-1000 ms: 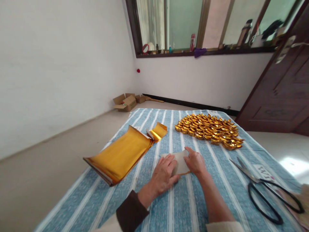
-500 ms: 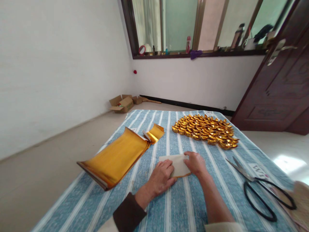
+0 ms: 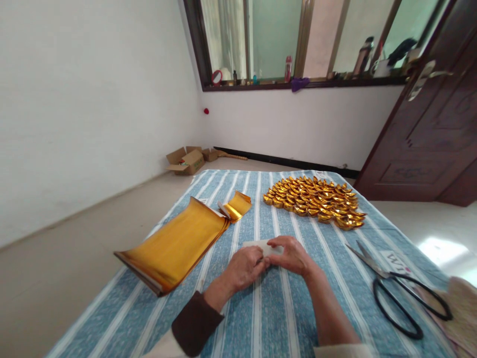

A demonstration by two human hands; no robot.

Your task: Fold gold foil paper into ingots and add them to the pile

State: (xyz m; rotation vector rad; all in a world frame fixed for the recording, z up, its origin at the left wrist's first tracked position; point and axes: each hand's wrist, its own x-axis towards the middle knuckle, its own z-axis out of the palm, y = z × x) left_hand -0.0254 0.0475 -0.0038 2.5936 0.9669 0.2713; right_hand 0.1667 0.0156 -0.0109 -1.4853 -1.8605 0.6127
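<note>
A small sheet of foil paper (image 3: 264, 244) lies on the cloth with its pale back facing up. My left hand (image 3: 244, 268) has its fingers bent over the sheet's left part, and they look closed on its near edge. From the other side, my right hand (image 3: 292, 256) grips the sheet between thumb and fingers. The two hands nearly meet and hide much of the paper. Beyond them to the right sits a cluster of shiny folded gold paper ingots (image 3: 315, 199). To the left lie a large stack of gold foil paper (image 3: 179, 243) and a smaller gold stack (image 3: 238, 205).
Black-handled scissors (image 3: 387, 276) lie with blades apart on the blue striped tablecloth (image 3: 298, 318), right of my hands. A beige cushion-like thing (image 3: 464, 308) borders the right corner. An open cardboard box (image 3: 190, 161) stands on the floor; a brown door (image 3: 417, 129) is at right.
My right hand has come leftward and down to the sheet's near edge, close to my left hand. Less of the sheet shows, its near edge now hidden by the fingers. The view has shifted slightly.
</note>
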